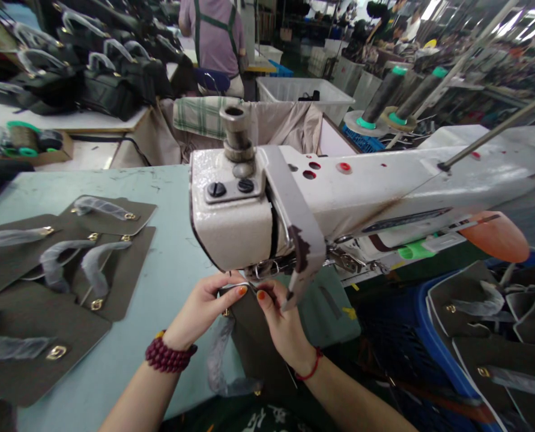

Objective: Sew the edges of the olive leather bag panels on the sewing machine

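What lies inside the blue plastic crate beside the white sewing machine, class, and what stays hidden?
The blue plastic crate holds overlapping dark olive panels with gold buckles and plastic-wrapped straps. Its floor and any lower layers are covered.

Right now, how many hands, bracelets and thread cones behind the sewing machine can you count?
Hands: 2, the left hand and right hand, both pinching the olive bag panel
Bracelets: 2, the beaded bracelet on the left wrist and red cord bracelet on the right
Thread cones behind the sewing machine: 2
Total: 6
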The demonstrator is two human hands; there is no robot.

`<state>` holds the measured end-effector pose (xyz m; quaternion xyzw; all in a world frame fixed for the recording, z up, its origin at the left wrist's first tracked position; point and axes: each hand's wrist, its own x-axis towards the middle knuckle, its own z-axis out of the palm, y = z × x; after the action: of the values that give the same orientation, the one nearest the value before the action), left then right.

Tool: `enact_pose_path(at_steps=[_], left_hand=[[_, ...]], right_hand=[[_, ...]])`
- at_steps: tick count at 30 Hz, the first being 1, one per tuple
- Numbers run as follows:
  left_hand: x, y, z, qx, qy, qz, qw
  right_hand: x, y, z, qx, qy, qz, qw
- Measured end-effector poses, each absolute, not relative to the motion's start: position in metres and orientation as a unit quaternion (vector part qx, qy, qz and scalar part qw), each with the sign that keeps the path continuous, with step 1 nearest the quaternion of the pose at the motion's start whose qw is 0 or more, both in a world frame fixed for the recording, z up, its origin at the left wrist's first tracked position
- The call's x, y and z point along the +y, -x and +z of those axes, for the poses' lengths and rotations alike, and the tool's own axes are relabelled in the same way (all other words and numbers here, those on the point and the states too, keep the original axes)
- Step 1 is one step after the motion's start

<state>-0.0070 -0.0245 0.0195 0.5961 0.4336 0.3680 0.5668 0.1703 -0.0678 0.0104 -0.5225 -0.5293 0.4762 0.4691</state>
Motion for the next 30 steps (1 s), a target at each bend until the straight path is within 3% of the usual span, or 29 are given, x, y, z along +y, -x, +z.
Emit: enact_pose_path(at_steps=[12,21,25,30], left_hand=[[-0.026,0.008,0.021,0.443,-0.610,0.345,0.559],[-0.034,0.028,0.023,0.511,-0.567,0.361,0.536],[-0.036,0.039,0.019,0.539,-0.512,0.383,0.549],[-0.038,0.043,0.012,0.547,-0.486,0.388,0.561]], right_hand=[[-0.066,-0.180,0.006,-0.559,0.545,0.443,0.440],[-0.087,-0.247,-0.040,-0.655,0.654,0.243,0.290],[-0.086,-0.233,-0.015,-0.737,0.604,0.166,0.254],[-0.058,-0.190,0.022,-0.781,0.556,0.160,0.234]])
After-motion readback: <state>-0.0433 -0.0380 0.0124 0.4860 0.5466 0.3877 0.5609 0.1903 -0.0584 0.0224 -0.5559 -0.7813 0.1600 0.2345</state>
